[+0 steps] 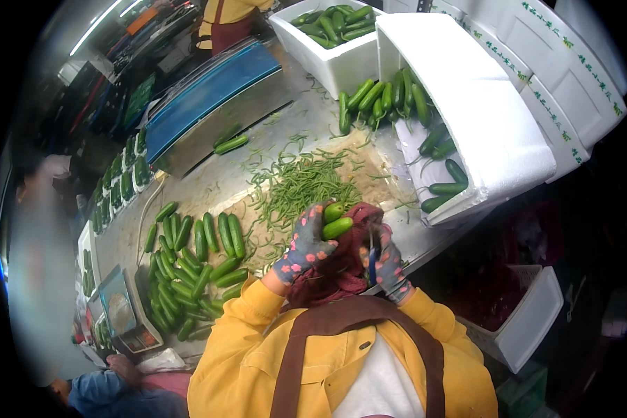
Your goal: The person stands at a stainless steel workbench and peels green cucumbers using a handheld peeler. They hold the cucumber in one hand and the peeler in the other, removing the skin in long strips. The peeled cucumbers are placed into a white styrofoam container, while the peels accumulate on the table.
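My left hand (309, 240), in a grey glove with pink flowers, is closed around small cucumbers (338, 228); two of them show. My right hand (390, 266), in a matching glove, grips a blue-handled tool (372, 267) whose working end is blurred, so I cannot tell its exact kind. Under and between both hands lies a bunched dark red cloth (325, 283). Just beyond them a heap of thin green stem pieces (303, 182) spreads over the table (219, 182).
A tipped white foam box (494, 125) with cucumbers spilling out stands right; another full foam box (327, 63) is behind it. Many cucumbers (188, 272) lie left, near a scale (122, 310). A blue-topped machine (212, 97) stands far left. Other people are nearby.
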`<state>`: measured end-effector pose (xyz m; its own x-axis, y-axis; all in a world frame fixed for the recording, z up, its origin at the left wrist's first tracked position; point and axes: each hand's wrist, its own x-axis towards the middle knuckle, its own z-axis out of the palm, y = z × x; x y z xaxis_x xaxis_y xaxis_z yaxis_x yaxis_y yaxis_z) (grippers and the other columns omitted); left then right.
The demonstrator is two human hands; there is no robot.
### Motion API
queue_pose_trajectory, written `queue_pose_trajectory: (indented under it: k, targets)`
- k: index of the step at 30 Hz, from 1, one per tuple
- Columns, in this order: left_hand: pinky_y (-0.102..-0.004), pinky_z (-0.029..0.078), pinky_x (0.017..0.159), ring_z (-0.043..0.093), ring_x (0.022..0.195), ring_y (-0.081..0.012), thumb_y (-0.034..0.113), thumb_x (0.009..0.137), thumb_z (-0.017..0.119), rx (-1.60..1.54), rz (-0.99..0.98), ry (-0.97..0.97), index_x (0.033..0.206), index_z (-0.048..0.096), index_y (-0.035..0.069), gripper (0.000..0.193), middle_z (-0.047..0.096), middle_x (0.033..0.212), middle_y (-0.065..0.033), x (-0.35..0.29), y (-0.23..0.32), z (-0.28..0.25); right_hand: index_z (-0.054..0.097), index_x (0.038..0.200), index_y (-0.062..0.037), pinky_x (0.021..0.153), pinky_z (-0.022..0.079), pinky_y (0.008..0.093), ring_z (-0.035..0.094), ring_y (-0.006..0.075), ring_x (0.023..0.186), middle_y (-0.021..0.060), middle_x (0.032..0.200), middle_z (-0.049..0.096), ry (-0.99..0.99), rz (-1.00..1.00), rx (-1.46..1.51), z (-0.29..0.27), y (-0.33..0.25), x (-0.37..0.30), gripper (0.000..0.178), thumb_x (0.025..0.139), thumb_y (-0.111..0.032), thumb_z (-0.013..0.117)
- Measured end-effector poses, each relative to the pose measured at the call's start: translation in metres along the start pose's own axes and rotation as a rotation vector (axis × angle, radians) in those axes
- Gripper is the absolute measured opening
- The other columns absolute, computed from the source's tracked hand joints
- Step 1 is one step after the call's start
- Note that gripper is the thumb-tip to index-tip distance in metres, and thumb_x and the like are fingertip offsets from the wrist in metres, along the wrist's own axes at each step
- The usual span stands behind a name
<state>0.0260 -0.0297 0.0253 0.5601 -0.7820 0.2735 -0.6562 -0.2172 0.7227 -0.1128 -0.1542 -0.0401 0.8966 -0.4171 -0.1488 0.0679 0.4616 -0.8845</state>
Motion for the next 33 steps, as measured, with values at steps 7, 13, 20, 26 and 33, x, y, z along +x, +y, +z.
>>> queue_pose_trajectory:
  k: [7, 13, 20, 26, 33]
  targets:
    - [-0.0365, 0.037, 0.081, 0.045, 0.094, -0.0316, 0.007, 0.054, 0.058, 0.124, -0.202, 0.167, 0.115, 0.036, 0.002, 0.066, 0.046, 0.100, -0.0164, -0.033, -0.024, -0.019, 0.047, 0.103, -0.0028, 0.067, 0.044, 0.0318, 0.055, 0.0293, 0.079, 0.0149, 0.082, 0.056, -0.122, -0.374, -1.000, 0.011, 0.022, -0.002, 0.037, 0.070, -0.015, 0.057]
    - [-0.0372, 0.037, 0.077, 0.046, 0.088, -0.0319, 0.008, 0.057, 0.058, 0.218, -0.243, 0.053, 0.114, 0.039, 0.004, 0.060, 0.048, 0.094, -0.0150, -0.047, -0.006, -0.023, 0.038, 0.112, -0.0052, 0.051, 0.044, 0.0244, 0.051, 0.0147, 0.061, 0.0059, 0.079, 0.051, 0.023, 0.008, 0.123, -0.011, 0.036, 0.010, 0.049, 0.071, -0.019, 0.060]
    - [-0.0386, 0.037, 0.077, 0.045, 0.089, -0.0326, 0.013, 0.057, 0.062, 0.223, -0.374, -0.110, 0.112, 0.040, 0.003, 0.060, 0.046, 0.096, -0.0171, -0.049, 0.000, -0.016, 0.046, 0.106, -0.0037, 0.067, 0.046, 0.0313, 0.054, 0.0210, 0.080, 0.0111, 0.093, 0.053, 0.074, -0.556, -0.849, 0.004, 0.013, 0.039, 0.039, 0.072, -0.016, 0.059]
    - [-0.0412, 0.037, 0.074, 0.046, 0.090, -0.0313, 0.019, 0.057, 0.066, 0.304, -0.285, -0.086, 0.107, 0.041, 0.002, 0.058, 0.047, 0.096, -0.0165, -0.056, -0.010, -0.002, 0.045, 0.107, -0.0042, 0.065, 0.044, 0.0272, 0.054, 0.0207, 0.077, 0.0078, 0.086, 0.055, -0.060, -0.393, -0.824, -0.010, 0.016, 0.062, 0.041, 0.068, -0.006, 0.056]
    - [-0.0361, 0.041, 0.072, 0.050, 0.086, -0.0315, 0.012, 0.061, 0.057, 0.071, -0.281, -0.124, 0.107, 0.043, 0.000, 0.050, 0.051, 0.093, -0.0178, -0.056, -0.032, 0.036, 0.040, 0.109, -0.0050, 0.052, 0.042, 0.0200, 0.051, 0.0105, 0.059, 0.0047, 0.075, 0.051, -0.233, -0.133, -0.392, 0.037, -0.011, 0.025, 0.048, 0.069, -0.021, 0.063]
